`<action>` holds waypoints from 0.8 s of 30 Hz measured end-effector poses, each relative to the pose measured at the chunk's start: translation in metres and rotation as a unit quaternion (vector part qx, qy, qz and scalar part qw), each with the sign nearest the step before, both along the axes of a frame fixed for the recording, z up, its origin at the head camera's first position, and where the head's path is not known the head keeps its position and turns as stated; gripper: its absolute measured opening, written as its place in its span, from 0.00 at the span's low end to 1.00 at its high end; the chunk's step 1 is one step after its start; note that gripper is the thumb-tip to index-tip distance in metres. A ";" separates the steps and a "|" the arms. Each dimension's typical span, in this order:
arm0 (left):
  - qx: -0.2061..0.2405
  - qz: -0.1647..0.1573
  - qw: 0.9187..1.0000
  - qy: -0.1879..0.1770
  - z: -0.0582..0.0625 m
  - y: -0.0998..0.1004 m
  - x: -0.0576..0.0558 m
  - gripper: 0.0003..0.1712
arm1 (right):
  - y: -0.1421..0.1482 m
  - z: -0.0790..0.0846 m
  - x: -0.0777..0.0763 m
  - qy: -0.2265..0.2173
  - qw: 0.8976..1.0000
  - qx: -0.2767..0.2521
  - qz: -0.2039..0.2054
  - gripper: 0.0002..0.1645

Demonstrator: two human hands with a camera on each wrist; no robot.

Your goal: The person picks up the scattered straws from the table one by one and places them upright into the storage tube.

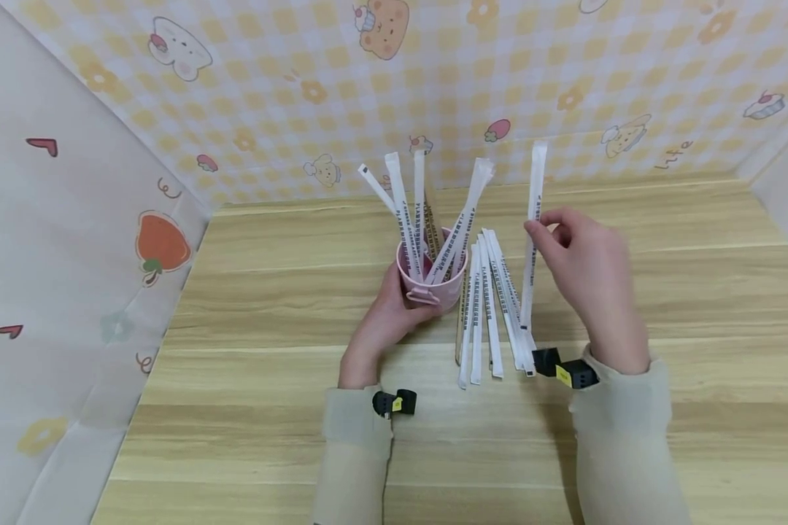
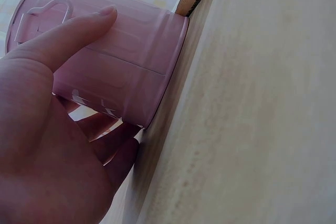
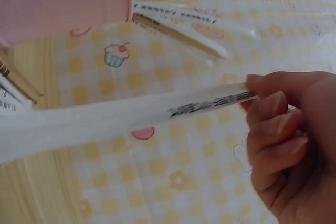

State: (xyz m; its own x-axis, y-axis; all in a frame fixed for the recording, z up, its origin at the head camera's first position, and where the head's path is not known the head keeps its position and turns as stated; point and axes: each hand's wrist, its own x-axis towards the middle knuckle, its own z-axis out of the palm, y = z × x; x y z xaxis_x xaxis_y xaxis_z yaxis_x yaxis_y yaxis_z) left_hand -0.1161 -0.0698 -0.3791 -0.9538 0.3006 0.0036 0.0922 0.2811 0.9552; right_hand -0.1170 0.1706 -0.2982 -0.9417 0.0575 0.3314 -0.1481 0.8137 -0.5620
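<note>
My left hand [image 1: 389, 321] grips a small pink metal bucket [image 2: 121, 51] from its left side, thumb along the front near a little handle. Several paper-wrapped straws [image 1: 403, 219] stand fanned out in the bucket, white ones and a brown one. Between thumb and index finger, my right hand [image 1: 587, 259] pinches one white wrapped straw [image 1: 535, 197], raised nearly upright to the right of the bucket. In the right wrist view this straw [image 3: 105, 121] stretches out from the fingertips. More wrapped straws [image 1: 489, 313] lie side by side on the table between the hands.
The wood-grain table [image 1: 256, 335] runs back to a yellow checked backdrop [image 1: 256, 65] with cartoon prints. A white printed sheet [image 1: 72, 240] hangs along the left side. Small black cameras are strapped to both wrists, the right one [image 1: 574, 373] close to the lying straws.
</note>
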 end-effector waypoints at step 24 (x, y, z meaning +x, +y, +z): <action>-0.003 0.001 1.000 -0.002 0.001 0.000 0.000 0.58 | -0.041 0.014 0.012 0.306 0.928 -0.195 0.084 0.08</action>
State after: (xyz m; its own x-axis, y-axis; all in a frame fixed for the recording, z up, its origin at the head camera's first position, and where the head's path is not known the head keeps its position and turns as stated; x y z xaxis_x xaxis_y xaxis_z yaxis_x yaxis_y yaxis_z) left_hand -0.1158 -0.0697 -0.3780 -0.9546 0.2977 -0.0028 0.0870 0.2879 0.9537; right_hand -0.1052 0.1298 -0.2841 -0.5902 0.1558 0.7921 -0.6429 0.5027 -0.5779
